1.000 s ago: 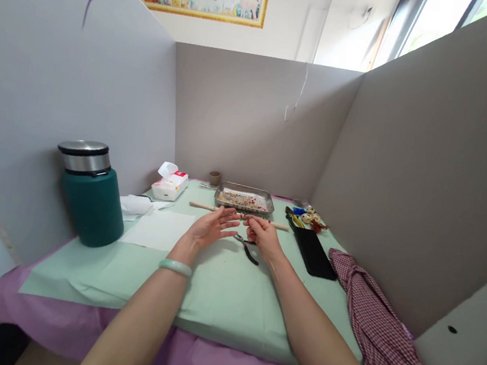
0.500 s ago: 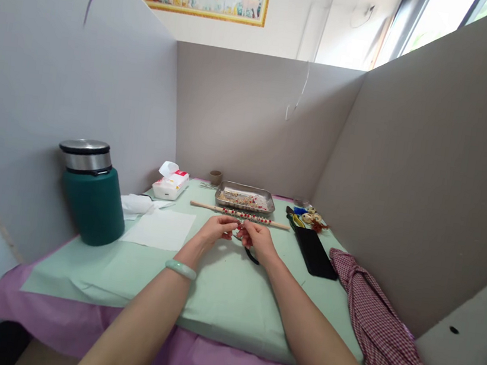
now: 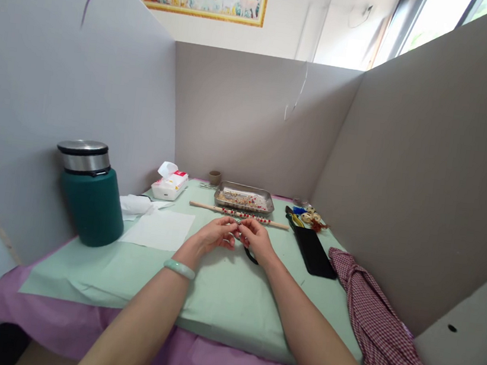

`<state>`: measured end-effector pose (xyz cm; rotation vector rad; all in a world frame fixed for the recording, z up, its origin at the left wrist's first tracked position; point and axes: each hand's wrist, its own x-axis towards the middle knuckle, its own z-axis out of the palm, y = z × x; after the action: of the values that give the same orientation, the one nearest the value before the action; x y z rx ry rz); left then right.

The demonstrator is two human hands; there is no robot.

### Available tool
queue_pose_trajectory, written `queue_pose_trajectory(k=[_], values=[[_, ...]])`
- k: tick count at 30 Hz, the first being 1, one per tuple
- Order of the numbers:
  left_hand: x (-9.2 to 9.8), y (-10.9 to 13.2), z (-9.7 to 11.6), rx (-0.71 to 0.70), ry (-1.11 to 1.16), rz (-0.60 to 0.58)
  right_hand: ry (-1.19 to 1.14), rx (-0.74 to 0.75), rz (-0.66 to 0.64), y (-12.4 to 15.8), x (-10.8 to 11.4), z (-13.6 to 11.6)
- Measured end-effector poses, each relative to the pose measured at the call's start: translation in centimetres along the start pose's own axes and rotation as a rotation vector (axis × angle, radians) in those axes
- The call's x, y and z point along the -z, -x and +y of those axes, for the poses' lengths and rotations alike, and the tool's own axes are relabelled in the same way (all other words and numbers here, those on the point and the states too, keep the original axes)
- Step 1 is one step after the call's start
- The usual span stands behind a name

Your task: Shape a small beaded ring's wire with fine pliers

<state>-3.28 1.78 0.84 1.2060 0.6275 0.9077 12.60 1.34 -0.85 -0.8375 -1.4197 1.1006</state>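
My left hand [image 3: 212, 237] and my right hand [image 3: 254, 239] meet fingertip to fingertip over the green mat [image 3: 160, 273]. Both pinch a tiny piece between them, too small to name. Black-handled pliers [image 3: 251, 257] lie on the mat under my right hand, mostly hidden. Just beyond my fingers lies a wooden stick [image 3: 239, 213] with a row of red and white beads along it. Behind the stick stands a metal tray [image 3: 245, 198] with several small beads in it. A pale green bangle [image 3: 179, 268] circles my left wrist.
A dark green flask with a steel lid [image 3: 90, 192] stands at the left. White paper sheets [image 3: 159, 228], a tissue pack [image 3: 170, 183] and a small cup [image 3: 214, 177] lie behind. At the right are a black phone [image 3: 314, 253], coloured trinkets [image 3: 308, 216] and a checked cloth [image 3: 379, 326]. Grey partitions enclose the desk.
My left hand, spread open a second ago, has closed and drawn in to my right hand. Both hands now pinch together in front of the beaded stick.
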Motion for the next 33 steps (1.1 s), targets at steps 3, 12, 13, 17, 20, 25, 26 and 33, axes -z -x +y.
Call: queue_pose_trajectory(k=[3,12,13,17,20,25,26,33], values=[[0.2,0.1,0.2,0.038,0.057,-0.080,-0.012,-0.008,-0.002,0.1,-0.1,-0.2],[0.4,0.0,0.2,0.065,0.216,-0.191,-0.030,0.020,-0.032,0.3,-0.2,-0.4],[0.4,-0.1,0.2,0.061,0.214,-0.194,-0.029,0.020,-0.033,0.3,-0.2,-0.4],[0.4,-0.2,0.1,0.082,0.194,-0.195,-0.032,-0.007,-0.051,0.3,-0.2,-0.3],[0.4,-0.2,0.1,0.104,0.175,-0.166,0.014,-0.018,-0.046,0.2,-0.3,0.0],[0.4,-0.2,0.0,0.121,0.129,-0.126,0.162,0.041,-0.012,0.0,-0.4,0.7],[0.4,-0.2,-0.1,0.115,0.123,-0.127,0.177,0.057,0.000,0.0,-0.5,0.7],[0.2,-0.4,-0.2,0.074,0.152,-0.182,0.154,0.023,0.132,-0.1,-1.0,0.8]])
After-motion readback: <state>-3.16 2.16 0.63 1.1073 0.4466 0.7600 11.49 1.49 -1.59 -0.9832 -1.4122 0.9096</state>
